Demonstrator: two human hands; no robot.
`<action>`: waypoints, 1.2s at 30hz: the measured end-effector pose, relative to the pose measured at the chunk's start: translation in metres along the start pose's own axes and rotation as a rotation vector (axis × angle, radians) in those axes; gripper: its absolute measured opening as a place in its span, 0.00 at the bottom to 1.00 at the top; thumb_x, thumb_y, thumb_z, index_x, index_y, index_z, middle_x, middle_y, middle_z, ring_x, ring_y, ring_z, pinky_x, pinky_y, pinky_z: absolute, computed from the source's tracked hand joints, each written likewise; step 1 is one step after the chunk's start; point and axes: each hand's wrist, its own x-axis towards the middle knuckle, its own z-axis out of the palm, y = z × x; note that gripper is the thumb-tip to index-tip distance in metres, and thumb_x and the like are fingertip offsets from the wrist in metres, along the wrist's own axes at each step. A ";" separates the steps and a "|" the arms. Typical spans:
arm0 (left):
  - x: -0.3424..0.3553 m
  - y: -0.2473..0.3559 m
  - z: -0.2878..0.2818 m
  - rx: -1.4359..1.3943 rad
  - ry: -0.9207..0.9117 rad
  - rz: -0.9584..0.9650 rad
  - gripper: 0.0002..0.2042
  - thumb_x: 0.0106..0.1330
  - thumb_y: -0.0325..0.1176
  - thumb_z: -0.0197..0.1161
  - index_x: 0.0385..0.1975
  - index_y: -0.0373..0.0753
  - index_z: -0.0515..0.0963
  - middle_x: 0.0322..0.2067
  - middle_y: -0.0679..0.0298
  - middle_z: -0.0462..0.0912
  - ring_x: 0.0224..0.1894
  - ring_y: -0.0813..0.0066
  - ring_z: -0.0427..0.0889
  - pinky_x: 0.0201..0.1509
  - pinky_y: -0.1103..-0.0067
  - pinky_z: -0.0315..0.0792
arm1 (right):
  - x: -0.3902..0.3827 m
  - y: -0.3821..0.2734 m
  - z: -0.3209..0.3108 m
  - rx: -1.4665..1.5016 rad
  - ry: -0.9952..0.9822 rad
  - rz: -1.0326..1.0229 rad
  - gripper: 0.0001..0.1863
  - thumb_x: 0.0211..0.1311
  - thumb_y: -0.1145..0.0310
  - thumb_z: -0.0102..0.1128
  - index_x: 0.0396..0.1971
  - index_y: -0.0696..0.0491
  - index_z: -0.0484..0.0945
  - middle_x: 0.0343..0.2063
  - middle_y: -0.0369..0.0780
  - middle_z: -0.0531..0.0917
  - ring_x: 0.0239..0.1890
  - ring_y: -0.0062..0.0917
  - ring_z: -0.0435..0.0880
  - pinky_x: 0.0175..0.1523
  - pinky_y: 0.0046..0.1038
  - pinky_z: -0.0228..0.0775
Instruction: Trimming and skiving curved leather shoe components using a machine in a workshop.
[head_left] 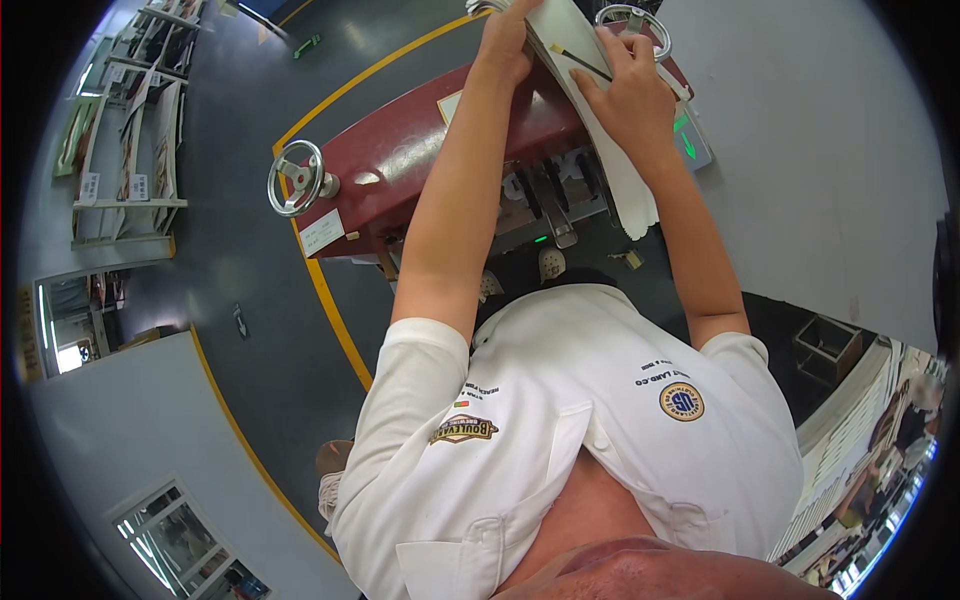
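A stack of long white sheets [560, 30] runs over the dark red machine [390, 150] at the top of the head view, its lower end [632, 190] hanging past the machine's near edge. Around the left edge of this stack closes my left hand [508, 42], partly cut off by the picture's top. My right hand [637, 92] rests on the stack's right side with its fingers bent. A thin dark stick with a yellowish tip [580, 60] slants across the sheets and ends between the right thumb and fingers.
Metal handwheels stand at the machine's left [296, 178] and far right [634, 30]. A pedal [562, 230] juts out low at its front. Yellow lines [330, 310] mark the grey floor. Racks with sheets [140, 150] are at the left, a pale grey surface [810, 150] at the right.
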 end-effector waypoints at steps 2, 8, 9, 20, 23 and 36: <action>0.008 -0.013 -0.027 -0.005 -0.230 0.194 0.15 0.59 0.31 0.60 0.43 0.31 0.72 0.35 0.56 0.79 0.36 0.60 0.79 0.44 0.67 0.75 | -0.016 -0.003 0.005 -0.011 -0.033 0.040 0.26 0.51 0.55 0.63 0.49 0.50 0.74 0.40 0.38 0.75 0.38 0.33 0.80 0.36 0.32 0.74; 0.021 -0.001 -0.025 0.285 0.010 0.000 0.18 0.58 0.33 0.62 0.43 0.25 0.71 0.38 0.51 0.78 0.40 0.56 0.79 0.45 0.67 0.74 | -0.036 0.001 0.010 -0.048 -0.055 0.184 0.25 0.52 0.51 0.62 0.47 0.50 0.76 0.41 0.39 0.74 0.39 0.34 0.80 0.39 0.34 0.73; 0.023 0.008 -0.021 0.393 0.124 -0.045 0.20 0.58 0.36 0.62 0.43 0.25 0.71 0.38 0.49 0.79 0.41 0.54 0.79 0.45 0.67 0.73 | -0.033 0.001 0.009 -0.053 -0.035 0.191 0.25 0.53 0.50 0.61 0.47 0.50 0.76 0.42 0.39 0.75 0.39 0.35 0.80 0.40 0.35 0.72; -0.151 0.015 -0.065 1.631 0.076 0.752 0.18 0.53 0.36 0.62 0.41 0.32 0.75 0.46 0.52 0.75 0.54 0.55 0.69 0.61 0.64 0.59 | -0.032 0.015 -0.010 -0.277 -0.163 0.290 0.33 0.49 0.40 0.60 0.46 0.53 0.77 0.43 0.45 0.76 0.45 0.39 0.77 0.47 0.35 0.69; -0.175 0.010 -0.061 1.612 0.059 0.719 0.18 0.55 0.35 0.60 0.43 0.32 0.75 0.50 0.50 0.71 0.57 0.54 0.65 0.64 0.63 0.55 | -0.028 0.013 -0.030 -0.369 -0.198 0.302 0.32 0.48 0.43 0.63 0.45 0.54 0.78 0.40 0.45 0.77 0.44 0.38 0.77 0.46 0.35 0.69; -0.198 0.020 -0.048 1.634 -0.091 0.618 0.13 0.57 0.34 0.55 0.38 0.35 0.78 0.51 0.50 0.72 0.58 0.51 0.65 0.65 0.55 0.50 | -0.026 0.006 -0.046 -0.364 -0.245 0.507 0.27 0.45 0.53 0.71 0.38 0.57 0.73 0.32 0.37 0.76 0.34 0.24 0.74 0.42 0.24 0.66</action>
